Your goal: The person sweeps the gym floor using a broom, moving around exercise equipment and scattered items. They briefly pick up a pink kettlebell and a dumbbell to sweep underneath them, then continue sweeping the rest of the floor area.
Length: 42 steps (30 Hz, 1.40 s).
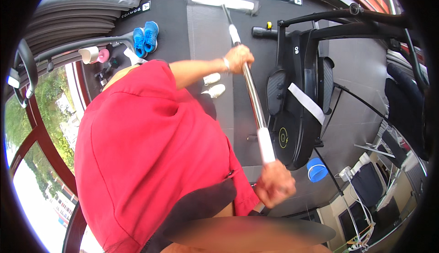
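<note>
A flat mop with a long white head (223, 2) rests on the dark floor mat at the top of the view, its metal pole (253, 93) running down and to the right. My left hand (240, 59) is closed around the upper part of the pole in the picture, below a white sleeve section. My right hand (276, 184) grips the pole's lower end in the picture, just past a white grip section (265, 145). A red jacket (154, 129) covers my torso. White shoes (214, 90) show beneath my left forearm.
A black exercise machine (298, 98) with pedals stands right of the pole. Blue sports shoes (150, 37) lie at the upper left, near small dumbbells (111, 62) and grey curtains (79, 12). A blue bucket (317, 169) and folding racks (374, 146) are at the lower right.
</note>
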Each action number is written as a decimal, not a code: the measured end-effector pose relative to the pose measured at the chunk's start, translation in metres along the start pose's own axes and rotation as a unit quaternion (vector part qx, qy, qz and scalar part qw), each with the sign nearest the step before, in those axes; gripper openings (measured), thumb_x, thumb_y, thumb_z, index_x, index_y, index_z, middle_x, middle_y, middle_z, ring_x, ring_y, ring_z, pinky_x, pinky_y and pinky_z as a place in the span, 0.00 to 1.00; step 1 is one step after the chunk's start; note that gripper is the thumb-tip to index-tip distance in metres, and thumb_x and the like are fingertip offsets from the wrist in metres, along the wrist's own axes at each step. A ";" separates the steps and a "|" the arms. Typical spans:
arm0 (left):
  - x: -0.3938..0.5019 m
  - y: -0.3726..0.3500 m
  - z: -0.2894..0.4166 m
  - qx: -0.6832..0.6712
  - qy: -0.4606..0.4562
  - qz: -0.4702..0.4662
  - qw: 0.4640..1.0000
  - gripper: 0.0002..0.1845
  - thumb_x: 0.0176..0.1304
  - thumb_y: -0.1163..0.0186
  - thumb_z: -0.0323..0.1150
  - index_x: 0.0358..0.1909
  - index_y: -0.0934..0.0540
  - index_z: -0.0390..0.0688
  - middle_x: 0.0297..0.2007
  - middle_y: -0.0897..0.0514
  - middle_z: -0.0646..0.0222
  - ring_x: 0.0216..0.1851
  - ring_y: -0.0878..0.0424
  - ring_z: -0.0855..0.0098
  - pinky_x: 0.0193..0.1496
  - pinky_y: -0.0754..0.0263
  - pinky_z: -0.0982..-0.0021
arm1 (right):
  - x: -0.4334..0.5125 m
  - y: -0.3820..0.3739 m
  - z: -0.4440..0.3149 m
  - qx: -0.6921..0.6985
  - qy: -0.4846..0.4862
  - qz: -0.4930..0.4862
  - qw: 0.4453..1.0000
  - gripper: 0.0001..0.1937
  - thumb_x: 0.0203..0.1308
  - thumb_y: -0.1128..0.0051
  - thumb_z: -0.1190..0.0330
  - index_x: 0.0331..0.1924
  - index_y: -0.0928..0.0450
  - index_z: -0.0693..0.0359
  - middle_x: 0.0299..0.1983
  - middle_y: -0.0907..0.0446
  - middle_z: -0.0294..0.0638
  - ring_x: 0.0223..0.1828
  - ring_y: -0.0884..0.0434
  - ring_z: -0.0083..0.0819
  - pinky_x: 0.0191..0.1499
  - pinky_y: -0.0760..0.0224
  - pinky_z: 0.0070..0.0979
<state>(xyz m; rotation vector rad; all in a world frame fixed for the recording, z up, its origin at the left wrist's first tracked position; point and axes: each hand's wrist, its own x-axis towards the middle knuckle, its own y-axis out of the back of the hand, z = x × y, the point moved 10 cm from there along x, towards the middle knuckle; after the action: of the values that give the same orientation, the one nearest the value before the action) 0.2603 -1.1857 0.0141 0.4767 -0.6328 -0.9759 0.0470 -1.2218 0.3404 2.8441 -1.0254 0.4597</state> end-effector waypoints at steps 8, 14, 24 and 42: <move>-0.007 0.001 0.117 -0.061 -0.064 -0.094 0.992 0.09 0.32 0.33 0.37 0.19 0.22 0.52 0.16 0.22 0.71 0.23 0.20 0.62 0.30 0.26 0.62 | 0.003 0.054 -0.098 0.074 -0.092 -0.124 0.985 0.15 0.61 0.54 0.72 0.18 0.40 0.52 0.11 0.34 0.30 0.11 0.35 0.20 0.18 0.44 0.21; 0.011 0.059 0.086 0.008 -0.038 -0.055 0.998 0.08 0.33 0.34 0.36 0.17 0.24 0.51 0.15 0.23 0.71 0.21 0.21 0.61 0.29 0.27 0.62 | 0.050 0.060 -0.088 -0.172 -0.122 -0.222 0.952 0.13 0.60 0.54 0.64 0.18 0.33 0.49 0.15 0.29 0.32 0.19 0.25 0.25 0.21 0.35 0.26; -0.051 0.186 -0.163 0.128 0.188 0.014 0.974 0.04 0.42 0.37 0.32 0.22 0.23 0.48 0.28 0.20 0.64 0.38 0.21 0.56 0.43 0.26 0.57 | 0.082 -0.142 0.093 0.072 -0.012 -0.112 0.991 0.12 0.61 0.50 0.74 0.21 0.37 0.61 0.13 0.33 0.37 0.14 0.34 0.27 0.23 0.37 0.28; -0.027 0.037 0.025 0.016 0.078 0.036 0.996 0.06 0.37 0.35 0.36 0.17 0.22 0.50 0.19 0.22 0.68 0.28 0.22 0.59 0.32 0.27 0.57 | 0.030 -0.030 -0.042 0.094 -0.076 -0.054 0.991 0.19 0.65 0.46 0.72 0.18 0.39 0.59 0.10 0.36 0.33 0.10 0.37 0.23 0.19 0.43 0.25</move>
<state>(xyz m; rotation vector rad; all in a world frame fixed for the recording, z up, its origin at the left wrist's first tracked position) 0.2550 -1.1465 0.0480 0.5501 -0.5226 -0.8519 0.0776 -1.2100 0.3905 3.1257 -0.8858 0.3533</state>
